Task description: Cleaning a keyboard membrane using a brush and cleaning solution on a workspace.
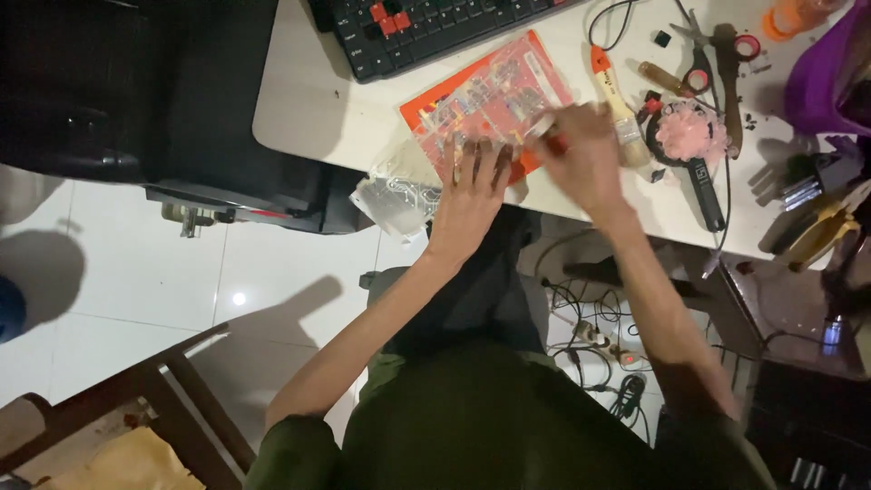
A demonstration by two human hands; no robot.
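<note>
An orange-backed flat pack [494, 95] with a clear plastic cover and many small parts lies on the white table [308, 109] near its front edge. My left hand [474, 186] presses flat on the pack's lower edge, fingers spread. My right hand [585, 154] is at the pack's right lower corner, fingers closed around a small red and pale object; the hand is blurred, so the object's kind is unclear. A clear plastic bag [399, 191] hangs over the table edge beside my left hand.
A black keyboard [426, 27] with red keys lies behind the pack. To the right are a paintbrush [617, 104], scissors [699, 63], a pink fluffy item [691, 132], pliers [821, 227] and purple cloth [826, 77]. Cables [590, 327] lie on the floor; a wooden chair [172, 390] stands lower left.
</note>
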